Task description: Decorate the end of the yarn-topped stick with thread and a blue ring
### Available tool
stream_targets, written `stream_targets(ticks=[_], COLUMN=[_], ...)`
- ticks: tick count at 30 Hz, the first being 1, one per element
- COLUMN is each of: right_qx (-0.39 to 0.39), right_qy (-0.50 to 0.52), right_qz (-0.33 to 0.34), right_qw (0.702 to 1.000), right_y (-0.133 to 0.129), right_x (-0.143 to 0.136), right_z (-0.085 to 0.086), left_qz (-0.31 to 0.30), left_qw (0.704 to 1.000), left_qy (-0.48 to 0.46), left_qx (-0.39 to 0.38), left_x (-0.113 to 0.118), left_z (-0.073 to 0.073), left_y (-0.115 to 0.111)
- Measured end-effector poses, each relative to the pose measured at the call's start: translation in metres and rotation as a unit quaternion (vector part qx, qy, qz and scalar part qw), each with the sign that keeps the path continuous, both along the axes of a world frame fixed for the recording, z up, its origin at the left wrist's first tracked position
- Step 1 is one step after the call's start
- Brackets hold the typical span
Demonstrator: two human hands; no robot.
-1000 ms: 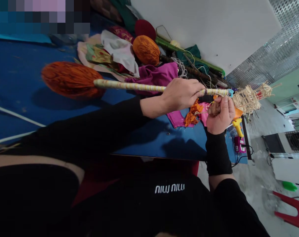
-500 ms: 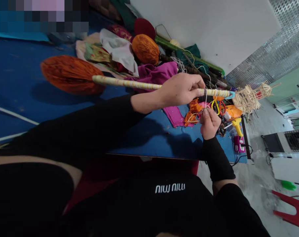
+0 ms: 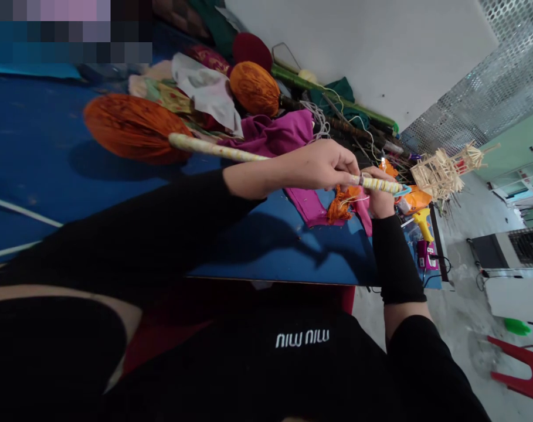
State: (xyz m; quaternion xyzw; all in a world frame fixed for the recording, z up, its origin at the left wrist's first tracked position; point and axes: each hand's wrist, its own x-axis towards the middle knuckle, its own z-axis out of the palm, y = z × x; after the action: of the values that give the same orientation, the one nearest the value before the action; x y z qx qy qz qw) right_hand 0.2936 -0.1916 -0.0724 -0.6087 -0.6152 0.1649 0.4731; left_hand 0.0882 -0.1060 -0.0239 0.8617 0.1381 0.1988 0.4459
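My left hand (image 3: 321, 164) is closed around a long stick (image 3: 217, 149) wrapped in pale yellow banding. The stick slants across the table, its left end meeting a large orange cloth-covered bulb (image 3: 132, 129). A light blue loop (image 3: 402, 190) shows at its right end. Close beside the left hand, my right hand (image 3: 380, 199) is at the stick with its fingers curled behind it. The string it pinched earlier is now hidden by the fingers and stick. Below the hands lies crumpled orange cloth (image 3: 340, 205), next to magenta cloth (image 3: 310, 210).
A smaller orange bulb (image 3: 255, 88), white cloth (image 3: 207, 88) and green poles (image 3: 358, 108) lie along the table's back. A straw tower-like model (image 3: 437, 173) stands at right, near a yellow glue gun (image 3: 422, 224) and purple power strip (image 3: 427, 255). A red stool (image 3: 521, 375) is on the floor.
My right hand has risen from below the stick to behind it, and the taut string is no longer visible. The stick's right end has dipped; my left hand keeps its grip.
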Motion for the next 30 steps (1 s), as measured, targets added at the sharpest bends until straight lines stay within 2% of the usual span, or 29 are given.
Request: stream_targets(ticks=[3,6,12,18,21,24,27,30], right_qx=[0.077,0.127,0.188,0.165,0.102,0.056,0.080,0.113], right_qy=[-0.118,-0.221,-0.255,-0.237,-0.210,-0.201,-0.231,-0.285], right_qz=[0.043,0.064,0.034,0.060,0.080,0.062,0.036,0.008], right_qw=[0.989,0.965,0.948,0.956,0.969,0.976,0.969,0.952], right_y=[0.003,0.002,-0.001,0.001,0.001,-0.009,-0.027,-0.046], right_x=[0.011,0.015,0.010,0.019,0.032,0.042,0.037,0.016], right_z=[0.017,0.024,0.018,0.026,0.041,0.060,0.078,0.084], left_qz=[-0.018,-0.040,-0.062,-0.057,-0.043,-0.019,0.018,0.069], left_qw=[0.999,0.996,0.994,0.995,0.998,1.000,0.999,0.992], left_qy=[0.021,0.026,0.036,0.041,0.028,0.017,0.008,0.010], left_qx=[-0.046,-0.076,-0.088,-0.067,-0.046,-0.014,0.044,0.105], left_x=[0.001,-0.001,-0.004,0.003,0.006,0.010,0.015,0.019], left_z=[-0.001,0.001,0.001,-0.008,-0.011,-0.012,-0.015,-0.020], left_y=[-0.001,-0.001,0.001,0.001,0.000,-0.002,-0.005,-0.009])
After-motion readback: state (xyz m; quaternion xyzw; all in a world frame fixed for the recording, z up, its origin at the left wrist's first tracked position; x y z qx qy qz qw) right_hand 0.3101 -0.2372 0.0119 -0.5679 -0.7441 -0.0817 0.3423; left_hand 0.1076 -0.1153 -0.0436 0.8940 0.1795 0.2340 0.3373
